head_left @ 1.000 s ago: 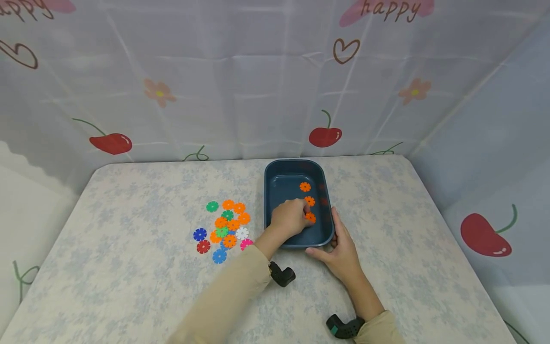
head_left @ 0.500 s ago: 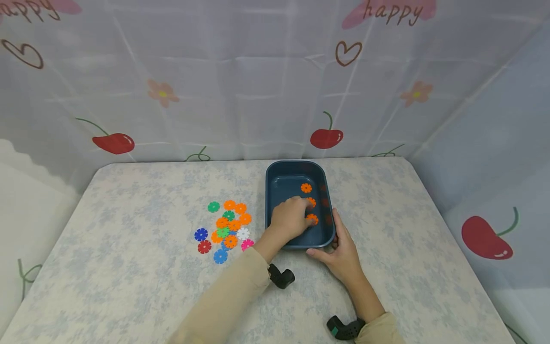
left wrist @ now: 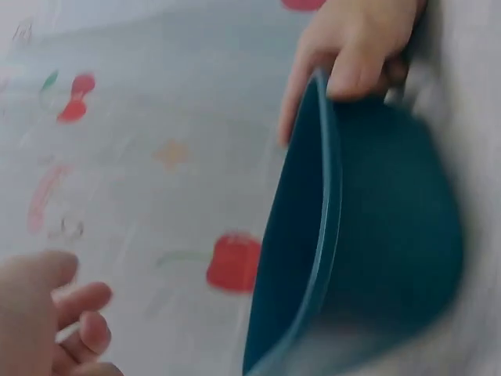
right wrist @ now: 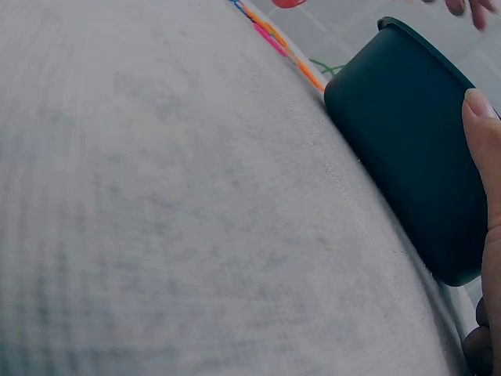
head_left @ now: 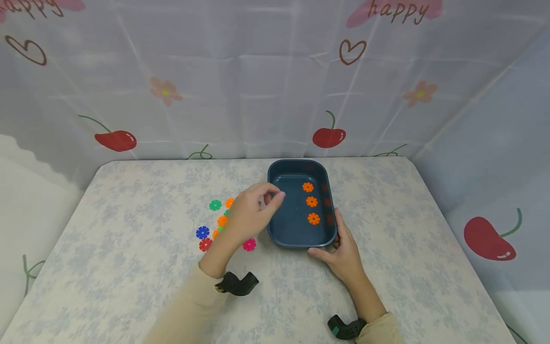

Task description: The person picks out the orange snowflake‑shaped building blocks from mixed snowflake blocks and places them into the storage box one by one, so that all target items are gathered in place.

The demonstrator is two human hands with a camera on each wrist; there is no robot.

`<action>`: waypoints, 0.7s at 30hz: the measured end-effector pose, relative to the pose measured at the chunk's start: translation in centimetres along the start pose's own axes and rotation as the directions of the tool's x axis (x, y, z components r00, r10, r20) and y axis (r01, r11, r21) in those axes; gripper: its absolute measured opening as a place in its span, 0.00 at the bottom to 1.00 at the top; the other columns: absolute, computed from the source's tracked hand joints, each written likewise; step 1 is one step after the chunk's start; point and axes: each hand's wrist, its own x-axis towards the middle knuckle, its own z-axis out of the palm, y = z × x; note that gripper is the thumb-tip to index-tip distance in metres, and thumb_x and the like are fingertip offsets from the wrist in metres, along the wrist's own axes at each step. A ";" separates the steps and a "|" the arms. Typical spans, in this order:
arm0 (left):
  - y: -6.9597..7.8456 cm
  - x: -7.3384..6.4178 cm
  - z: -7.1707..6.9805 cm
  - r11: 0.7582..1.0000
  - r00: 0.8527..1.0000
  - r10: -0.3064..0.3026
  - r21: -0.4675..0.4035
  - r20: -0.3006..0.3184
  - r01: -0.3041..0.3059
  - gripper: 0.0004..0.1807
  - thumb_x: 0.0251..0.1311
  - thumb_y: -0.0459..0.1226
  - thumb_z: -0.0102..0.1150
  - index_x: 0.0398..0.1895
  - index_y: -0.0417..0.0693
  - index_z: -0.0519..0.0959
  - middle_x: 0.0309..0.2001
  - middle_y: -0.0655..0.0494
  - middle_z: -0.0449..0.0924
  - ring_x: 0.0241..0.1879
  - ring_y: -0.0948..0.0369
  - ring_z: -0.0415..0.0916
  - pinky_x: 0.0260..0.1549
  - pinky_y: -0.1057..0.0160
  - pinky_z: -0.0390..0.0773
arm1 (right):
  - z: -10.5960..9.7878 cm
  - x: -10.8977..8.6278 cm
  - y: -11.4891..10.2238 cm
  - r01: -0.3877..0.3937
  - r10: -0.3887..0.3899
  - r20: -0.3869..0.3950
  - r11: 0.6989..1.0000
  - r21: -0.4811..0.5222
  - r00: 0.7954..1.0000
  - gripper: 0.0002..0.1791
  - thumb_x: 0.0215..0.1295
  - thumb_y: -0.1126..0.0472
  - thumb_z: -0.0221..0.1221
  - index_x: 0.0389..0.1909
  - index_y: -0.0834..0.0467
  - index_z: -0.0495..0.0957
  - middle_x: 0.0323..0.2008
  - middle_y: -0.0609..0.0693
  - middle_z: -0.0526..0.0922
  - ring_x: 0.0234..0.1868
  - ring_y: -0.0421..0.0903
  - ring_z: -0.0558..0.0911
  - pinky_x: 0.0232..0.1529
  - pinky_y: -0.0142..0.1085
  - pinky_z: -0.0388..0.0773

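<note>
A dark blue plastic tray (head_left: 290,229) stands on the table, with three orange notched discs (head_left: 313,219) in a column along its right side. My left hand (head_left: 247,212) hovers between the tray's left rim and the loose pile, its fingers loosely bent and nothing between them; in the left wrist view its fingertips (left wrist: 95,332) are apart and bare. At the tray's near right corner my right hand (head_left: 343,255) holds on, thumb at the front wall and fingers along the right side. The right wrist view shows its thumb (right wrist: 479,117) at the rim.
Left of the tray lie several loose notched discs, among them a green disc (head_left: 215,205), a blue disc (head_left: 202,232), a red disc (head_left: 205,244) and a pink disc (head_left: 249,244). My left hand covers part of this pile. A printed curtain (head_left: 240,95) hangs behind the table.
My left hand has let go of the nearest orange disc and moved left, out of the tray to above the loose pile's right side. The right hand stays at the tray's corner.
</note>
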 end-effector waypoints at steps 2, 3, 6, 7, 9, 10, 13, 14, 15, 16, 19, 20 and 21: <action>-1.4 -0.3 -1.4 0.997 0.999 -0.026 -0.073 -0.043 0.023 0.12 0.71 0.49 0.54 0.45 0.54 0.81 0.31 0.59 0.74 0.16 0.60 0.62 0.18 0.64 0.65 | 0.0 0.0 0.0 -0.005 0.005 0.001 1.000 -0.002 1.000 0.64 0.50 0.61 0.76 0.80 0.52 0.41 0.76 0.60 0.55 0.63 0.57 0.76 0.51 0.17 0.72; -2.2 -0.5 -1.9 0.995 0.997 -0.049 -0.094 -0.056 0.044 0.11 0.71 0.48 0.54 0.45 0.54 0.81 0.31 0.59 0.74 0.13 0.59 0.61 0.16 0.64 0.64 | 0.0 0.0 0.0 -0.007 0.007 0.002 1.000 -0.003 1.000 0.65 0.50 0.62 0.76 0.80 0.52 0.41 0.76 0.60 0.54 0.63 0.57 0.76 0.51 0.16 0.72; -4.9 -1.1 -3.1 0.988 0.987 -0.149 -0.033 -0.051 0.148 0.13 0.71 0.48 0.54 0.50 0.54 0.80 0.34 0.58 0.74 0.10 0.58 0.57 0.13 0.64 0.63 | 0.0 -0.1 -0.3 -0.024 0.024 0.007 1.000 0.004 1.000 0.65 0.49 0.65 0.76 0.80 0.53 0.40 0.76 0.61 0.53 0.65 0.58 0.74 0.52 0.16 0.71; -5.7 -1.3 -3.3 0.982 0.981 -0.189 0.010 -0.031 0.189 0.14 0.70 0.48 0.55 0.52 0.54 0.79 0.35 0.58 0.75 0.11 0.58 0.57 0.13 0.63 0.63 | 0.0 -0.1 -0.5 -0.030 0.030 0.009 1.000 0.006 1.000 0.65 0.49 0.66 0.75 0.80 0.55 0.40 0.76 0.62 0.53 0.65 0.59 0.74 0.52 0.16 0.71; -7.3 -1.8 -3.4 0.959 0.963 -0.269 0.103 0.030 0.264 0.18 0.68 0.48 0.58 0.58 0.53 0.77 0.38 0.57 0.75 0.13 0.58 0.60 0.15 0.63 0.64 | 0.0 -0.2 -1.1 -0.040 0.040 0.015 0.999 0.010 0.999 0.64 0.49 0.67 0.75 0.80 0.58 0.40 0.76 0.64 0.52 0.66 0.61 0.73 0.53 0.16 0.71; -8.0 -2.0 -3.3 0.946 0.953 -0.297 0.153 0.065 0.285 0.21 0.67 0.49 0.59 0.60 0.53 0.77 0.40 0.57 0.76 0.15 0.59 0.62 0.17 0.63 0.65 | -0.1 -0.2 -1.5 -0.047 0.046 0.017 0.999 0.009 0.999 0.64 0.50 0.68 0.75 0.79 0.59 0.40 0.76 0.65 0.52 0.66 0.61 0.73 0.53 0.16 0.71; -9.5 -2.7 -2.7 0.919 0.924 -0.355 0.233 0.144 0.316 0.27 0.63 0.49 0.64 0.64 0.53 0.75 0.44 0.55 0.78 0.23 0.59 0.70 0.24 0.62 0.70 | -0.3 -0.3 -2.9 -0.055 0.055 0.022 0.998 -0.002 0.998 0.62 0.51 0.67 0.74 0.79 0.62 0.41 0.75 0.67 0.53 0.65 0.62 0.74 0.52 0.17 0.71; -9.8 -2.8 -2.4 0.914 0.919 -0.362 0.252 0.158 0.317 0.28 0.62 0.50 0.65 0.64 0.54 0.75 0.45 0.55 0.78 0.26 0.59 0.72 0.27 0.62 0.72 | -0.4 -0.4 -3.4 -0.055 0.056 0.023 0.998 -0.007 0.998 0.62 0.51 0.67 0.74 0.79 0.62 0.41 0.75 0.67 0.54 0.64 0.62 0.74 0.52 0.17 0.71; -10.1 -2.8 -2.1 0.911 0.918 -0.360 0.274 0.165 0.308 0.28 0.61 0.50 0.66 0.63 0.54 0.76 0.46 0.55 0.78 0.30 0.60 0.74 0.30 0.61 0.73 | -0.4 -0.4 -3.6 -0.049 0.049 0.022 0.999 -0.015 0.999 0.62 0.51 0.66 0.74 0.79 0.62 0.41 0.75 0.68 0.54 0.64 0.63 0.74 0.52 0.17 0.72; -10.3 -2.9 -1.8 0.909 0.921 -0.354 0.295 0.166 0.296 0.28 0.61 0.51 0.66 0.63 0.55 0.76 0.47 0.56 0.78 0.34 0.60 0.75 0.32 0.61 0.74 | -0.5 -0.4 -3.9 -0.049 0.049 0.022 0.999 -0.017 0.999 0.62 0.51 0.66 0.74 0.79 0.62 0.41 0.74 0.68 0.54 0.63 0.62 0.74 0.52 0.17 0.72; -10.3 -2.8 -1.1 0.900 0.927 -0.338 0.344 0.165 0.267 0.27 0.61 0.52 0.65 0.62 0.56 0.78 0.49 0.56 0.79 0.40 0.59 0.78 0.34 0.59 0.76 | -0.5 -0.4 -4.3 -0.044 0.044 0.024 0.999 -0.010 0.999 0.62 0.51 0.66 0.74 0.79 0.63 0.41 0.74 0.68 0.54 0.64 0.63 0.74 0.53 0.19 0.73; -10.2 -2.7 -0.9 0.895 0.927 -0.336 0.364 0.165 0.260 0.26 0.61 0.52 0.65 0.61 0.57 0.78 0.49 0.56 0.79 0.42 0.59 0.78 0.34 0.58 0.76 | -0.5 -0.4 -4.4 -0.044 0.044 0.025 0.999 -0.007 0.999 0.62 0.52 0.66 0.74 0.79 0.63 0.41 0.74 0.68 0.54 0.63 0.63 0.74 0.53 0.20 0.74; -10.1 -2.7 -0.8 0.888 0.928 -0.334 0.384 0.164 0.251 0.25 0.61 0.52 0.65 0.61 0.58 0.79 0.49 0.56 0.79 0.43 0.59 0.78 0.33 0.58 0.76 | -0.4 -0.4 -4.4 -0.044 0.044 0.026 0.999 -0.004 0.999 0.62 0.52 0.66 0.74 0.79 0.63 0.41 0.75 0.68 0.54 0.64 0.63 0.74 0.54 0.21 0.74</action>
